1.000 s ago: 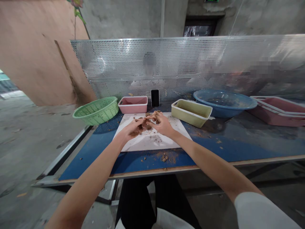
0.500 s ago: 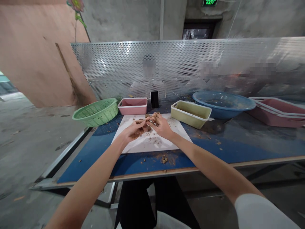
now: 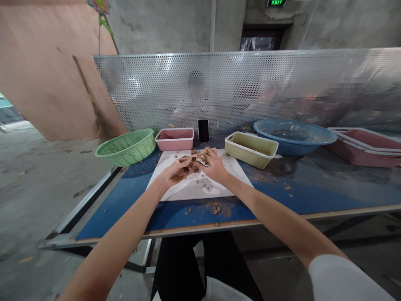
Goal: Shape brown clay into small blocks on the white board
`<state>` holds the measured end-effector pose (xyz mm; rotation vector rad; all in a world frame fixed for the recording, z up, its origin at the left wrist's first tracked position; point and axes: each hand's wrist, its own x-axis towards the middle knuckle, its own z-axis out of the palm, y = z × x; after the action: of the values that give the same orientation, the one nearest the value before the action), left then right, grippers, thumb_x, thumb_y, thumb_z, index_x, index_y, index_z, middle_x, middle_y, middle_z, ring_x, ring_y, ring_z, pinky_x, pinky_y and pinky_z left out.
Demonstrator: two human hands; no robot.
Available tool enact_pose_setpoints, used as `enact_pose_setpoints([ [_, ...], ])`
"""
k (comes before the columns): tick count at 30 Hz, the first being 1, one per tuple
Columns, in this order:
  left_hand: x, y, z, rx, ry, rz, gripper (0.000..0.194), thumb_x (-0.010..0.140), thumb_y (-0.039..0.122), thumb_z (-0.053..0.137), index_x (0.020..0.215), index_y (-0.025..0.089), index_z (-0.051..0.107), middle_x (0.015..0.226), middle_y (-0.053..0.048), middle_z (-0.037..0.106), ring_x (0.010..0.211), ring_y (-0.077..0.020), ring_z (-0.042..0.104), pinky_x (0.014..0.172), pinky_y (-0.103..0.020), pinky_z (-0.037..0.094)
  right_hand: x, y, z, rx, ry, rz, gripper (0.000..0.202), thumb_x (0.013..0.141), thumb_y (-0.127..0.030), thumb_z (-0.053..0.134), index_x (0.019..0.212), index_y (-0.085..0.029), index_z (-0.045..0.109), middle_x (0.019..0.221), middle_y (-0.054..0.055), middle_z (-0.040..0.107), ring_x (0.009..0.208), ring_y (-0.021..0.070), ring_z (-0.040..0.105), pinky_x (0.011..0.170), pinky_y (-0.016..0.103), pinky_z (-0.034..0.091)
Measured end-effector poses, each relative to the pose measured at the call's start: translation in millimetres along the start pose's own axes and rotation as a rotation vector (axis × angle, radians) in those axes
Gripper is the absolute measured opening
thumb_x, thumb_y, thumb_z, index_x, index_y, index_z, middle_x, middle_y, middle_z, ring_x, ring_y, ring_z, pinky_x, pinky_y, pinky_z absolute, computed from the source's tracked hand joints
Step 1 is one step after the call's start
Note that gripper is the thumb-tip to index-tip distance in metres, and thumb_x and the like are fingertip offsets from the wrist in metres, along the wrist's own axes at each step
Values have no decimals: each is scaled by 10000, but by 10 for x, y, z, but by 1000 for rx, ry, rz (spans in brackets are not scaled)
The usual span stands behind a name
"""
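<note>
Over a white board [image 3: 175, 193] my two hands meet, fingertips close together. My left hand [image 3: 179, 171] is closed, its thumb and fingers pinched around something small and brown that they mostly hide. From the other side my right hand [image 3: 215, 168] curls its fingers over the same spot, also closed. Brown smears cover the fingers, so where skin ends and the held piece begins is hard to tell. Just behind the fingers a brown lump [image 3: 194, 151] shows on the board. Brown crumbs [image 3: 205, 184] are scattered below the hands.
Behind the board stand a pink basin [image 3: 174, 144], an upright phone [image 3: 203, 130] and a yellow-green basin [image 3: 250, 152]. A green basket [image 3: 128, 151] is at left; a blue tub [image 3: 293, 136] and pink trays [image 3: 363, 150] are at right. Small brown lumps [image 3: 216, 209] lie near the table's front edge.
My right hand's fingers have shifted slightly, lifting and opening a small gap from the left fingertips. The left hand and the containers stay in place.
</note>
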<state>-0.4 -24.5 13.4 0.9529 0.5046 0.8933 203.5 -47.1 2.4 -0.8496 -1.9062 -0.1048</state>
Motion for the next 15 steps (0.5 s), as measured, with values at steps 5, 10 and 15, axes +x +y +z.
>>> enact_pose_setpoints([
  [5, -26, -12, 73, -61, 8, 2, 264, 763, 256, 951, 858, 111, 751, 780, -23, 646, 704, -105, 593, 725, -229, 545, 9, -30, -14, 16, -16, 7, 335, 1083, -515, 537, 1176, -257, 731, 944, 67, 626, 958, 255, 593, 983, 450, 455],
  [10, -13, -27, 38, -3, -13, 32, 319, 707, 283, 992, 826, 108, 753, 738, -9, 636, 676, -98, 570, 732, -233, 529, 19, -35, 12, 45, -39, -13, 371, 1100, -538, 487, 1136, -244, 711, 998, 75, 636, 1015, 262, 580, 1007, 457, 454],
  [15, -15, -26, 80, -60, 25, 17, 302, 717, 252, 978, 893, 117, 773, 818, -30, 704, 740, -119, 634, 787, -242, 560, 27, -30, 16, 40, -40, -11, 348, 1111, -502, 474, 1176, -255, 711, 1020, 79, 646, 1035, 267, 582, 1021, 474, 451],
])
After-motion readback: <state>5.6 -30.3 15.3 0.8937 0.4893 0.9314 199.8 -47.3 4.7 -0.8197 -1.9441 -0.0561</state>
